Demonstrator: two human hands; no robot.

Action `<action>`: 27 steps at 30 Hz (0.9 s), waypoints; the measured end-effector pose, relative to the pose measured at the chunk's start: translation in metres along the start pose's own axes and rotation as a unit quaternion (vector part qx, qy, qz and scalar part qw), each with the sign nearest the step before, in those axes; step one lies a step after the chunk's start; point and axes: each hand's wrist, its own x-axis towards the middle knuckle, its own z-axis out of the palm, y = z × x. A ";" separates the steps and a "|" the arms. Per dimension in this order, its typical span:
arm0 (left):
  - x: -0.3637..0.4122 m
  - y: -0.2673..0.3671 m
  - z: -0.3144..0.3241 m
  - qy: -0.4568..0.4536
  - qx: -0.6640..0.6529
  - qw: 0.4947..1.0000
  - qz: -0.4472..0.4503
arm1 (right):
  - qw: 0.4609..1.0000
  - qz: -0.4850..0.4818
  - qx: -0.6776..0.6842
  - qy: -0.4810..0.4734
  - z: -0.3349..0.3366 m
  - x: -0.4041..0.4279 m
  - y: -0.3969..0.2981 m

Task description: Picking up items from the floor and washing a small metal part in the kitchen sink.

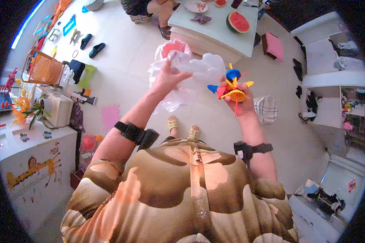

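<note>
My right hand (238, 100) is closed around several small plastic toy pieces (232, 83) in blue, yellow and red, some of them discs and thin sticks. Ahead of me on the left, my left hand (169, 76) is at a translucent white plastic bag (203, 68), with the thumb spread from the fingers; whether it pinches the film cannot be told. Beyond the fingertips the bag's material surrounds something pink (175, 47), perhaps a bin or liner. The lower part of the bag hangs or lies over the floor tiles.
Ahead stands a table (213, 33) with a cut watermelon (238, 22) and a plate (196, 6); a person (162, 15) is beside it. A checked cloth (265, 110) lies right of my right hand. Slippers (96, 50), a wicker chair (45, 68) and a toy gun (83, 97) are leftward.
</note>
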 end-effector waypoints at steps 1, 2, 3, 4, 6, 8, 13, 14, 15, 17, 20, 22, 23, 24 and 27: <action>0.002 -0.001 -0.006 0.013 -0.023 1.000 -0.004 | 1.000 0.009 0.000 -0.008 0.002 0.005 0.002; 0.005 -0.002 -0.008 0.013 0.002 1.000 0.003 | 1.000 -0.006 -0.007 -0.004 0.005 0.007 0.001; 0.008 -0.004 -0.008 0.021 0.001 1.000 -0.001 | 1.000 0.004 -0.007 -0.005 0.007 0.010 0.001; 0.013 -0.006 -0.004 0.014 0.038 0.999 -0.006 | 1.000 0.000 -0.003 0.003 0.007 0.012 -0.001; 0.019 -0.006 -0.008 0.013 0.053 0.998 -0.043 | 1.000 0.002 -0.005 -0.012 0.008 0.018 -0.005; 0.020 -0.010 -0.012 0.021 0.047 0.999 -0.015 | 1.000 0.018 0.005 -0.010 0.010 0.026 -0.007; 0.019 -0.006 -0.025 0.041 -0.011 0.998 -0.046 | 0.998 0.033 0.057 0.011 0.009 0.037 -0.005; 0.018 -0.007 -0.032 0.043 -0.017 0.998 -0.044 | 0.998 0.038 0.056 0.009 0.009 0.041 -0.005; 0.017 -0.007 -0.035 0.045 -0.017 0.998 -0.043 | 0.998 0.042 0.047 -0.003 0.009 0.045 -0.006; 0.016 -0.004 -0.035 0.050 -0.056 0.996 -0.056 | 0.998 0.048 0.038 -0.018 0.004 0.047 -0.010; 0.011 0.006 -0.023 0.063 -0.010 0.997 -0.044 | 0.997 0.064 0.044 -0.003 -0.002 0.050 -0.010; 0.017 0.003 -0.021 0.074 0.016 0.996 -0.051 | 0.995 0.093 -0.009 -0.040 -0.001 0.058 -0.018; 0.019 0.002 -0.019 0.077 0.041 0.994 -0.059 | 0.994 0.098 -0.009 -0.044 0.000 0.061 -0.022; 0.019 0.004 -0.020 0.079 0.043 0.994 -0.061 | 0.996 0.086 0.002 -0.039 0.000 0.062 -0.024; 0.021 0.007 -0.020 0.139 -0.044 0.988 -0.047 | 0.996 0.083 0.019 -0.031 0.001 0.070 -0.028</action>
